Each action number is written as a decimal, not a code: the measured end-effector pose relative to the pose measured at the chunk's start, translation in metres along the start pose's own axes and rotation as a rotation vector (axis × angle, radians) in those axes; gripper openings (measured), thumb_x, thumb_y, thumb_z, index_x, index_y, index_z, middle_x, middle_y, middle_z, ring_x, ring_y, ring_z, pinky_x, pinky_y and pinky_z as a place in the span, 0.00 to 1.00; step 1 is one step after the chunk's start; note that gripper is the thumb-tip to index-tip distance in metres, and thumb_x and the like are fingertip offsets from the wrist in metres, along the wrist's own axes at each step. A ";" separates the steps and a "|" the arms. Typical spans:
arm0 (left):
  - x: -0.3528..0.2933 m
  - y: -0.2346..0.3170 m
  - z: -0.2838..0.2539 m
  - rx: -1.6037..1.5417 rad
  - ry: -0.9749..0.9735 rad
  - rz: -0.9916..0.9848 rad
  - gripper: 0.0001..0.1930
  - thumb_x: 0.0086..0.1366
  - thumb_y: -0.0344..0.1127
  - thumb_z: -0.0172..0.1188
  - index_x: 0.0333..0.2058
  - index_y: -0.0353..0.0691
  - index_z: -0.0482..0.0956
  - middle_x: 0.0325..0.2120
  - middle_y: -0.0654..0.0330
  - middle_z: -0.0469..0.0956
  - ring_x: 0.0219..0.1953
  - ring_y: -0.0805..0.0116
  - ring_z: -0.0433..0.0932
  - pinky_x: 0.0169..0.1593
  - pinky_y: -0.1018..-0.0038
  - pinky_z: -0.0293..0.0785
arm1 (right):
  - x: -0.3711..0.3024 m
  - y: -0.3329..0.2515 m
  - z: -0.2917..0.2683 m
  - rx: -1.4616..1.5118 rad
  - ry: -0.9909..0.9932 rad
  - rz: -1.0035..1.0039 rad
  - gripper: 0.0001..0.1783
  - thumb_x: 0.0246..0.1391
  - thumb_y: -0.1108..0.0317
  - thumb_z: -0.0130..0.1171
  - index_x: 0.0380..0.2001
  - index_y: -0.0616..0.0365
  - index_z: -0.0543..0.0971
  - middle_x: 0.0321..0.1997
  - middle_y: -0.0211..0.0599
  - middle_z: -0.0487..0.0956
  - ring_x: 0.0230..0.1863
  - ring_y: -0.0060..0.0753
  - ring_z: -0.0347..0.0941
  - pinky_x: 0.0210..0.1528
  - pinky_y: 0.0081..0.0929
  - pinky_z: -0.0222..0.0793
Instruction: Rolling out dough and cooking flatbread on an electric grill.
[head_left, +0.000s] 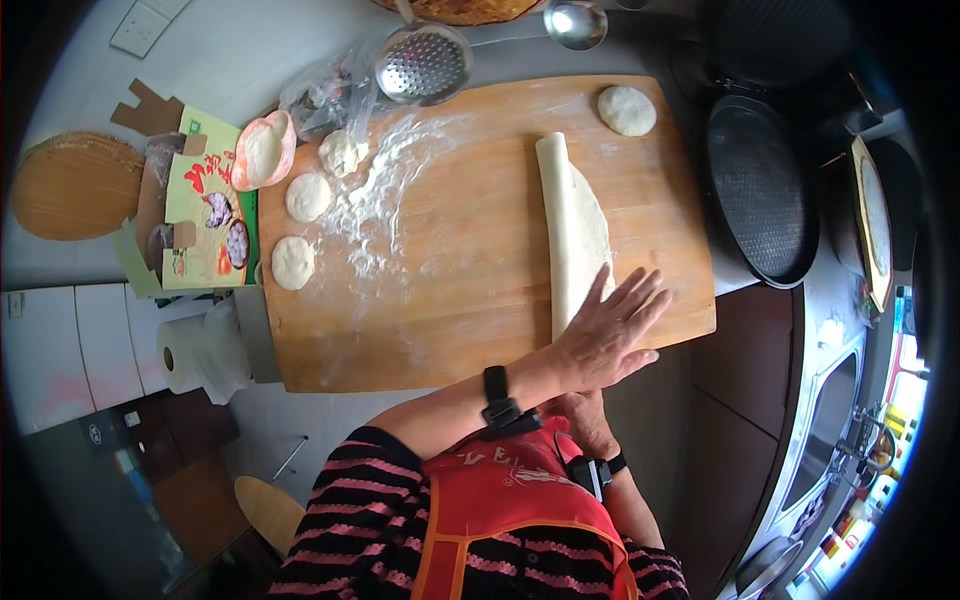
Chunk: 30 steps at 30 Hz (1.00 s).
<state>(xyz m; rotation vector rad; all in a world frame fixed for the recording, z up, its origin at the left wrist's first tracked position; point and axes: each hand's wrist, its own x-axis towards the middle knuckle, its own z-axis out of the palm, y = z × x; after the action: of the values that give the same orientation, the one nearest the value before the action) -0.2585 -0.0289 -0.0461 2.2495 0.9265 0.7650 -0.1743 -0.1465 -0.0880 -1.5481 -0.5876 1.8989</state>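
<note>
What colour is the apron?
The apron is red with orange edging, best seen in the head view.

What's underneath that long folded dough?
The folded dough lies on the wooden board; the part directly beneath is hidden. The left hand blocks the dough's near end.

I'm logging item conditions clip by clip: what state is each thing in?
Left hand: open, fingers spread
Right hand: partly hidden, closure unclear
Dough sheet: left edge rolled or folded over
Three left dough pieces: roundish, separate
Upper-right dough piece: round
Board: flour-dusted
Pink bowl: holding white powder
Cardboard box: open
Black pan: uncovered
</note>
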 end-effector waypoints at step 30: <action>-0.042 -0.083 -0.007 0.738 0.017 -0.527 0.30 0.58 0.38 0.54 0.59 0.36 0.62 0.64 0.51 0.56 0.69 0.51 0.48 0.68 0.50 0.37 | -0.066 -0.278 -0.317 -0.546 0.557 -0.388 0.21 0.59 0.51 0.55 0.26 0.60 0.74 0.18 0.22 0.67 0.19 0.16 0.58 0.20 0.21 0.55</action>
<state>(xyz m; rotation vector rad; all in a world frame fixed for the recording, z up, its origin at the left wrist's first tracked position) -0.3230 -0.0097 -0.1100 2.3768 1.9462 0.2057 0.1937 -0.0061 0.0775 -2.0085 -1.1010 0.9903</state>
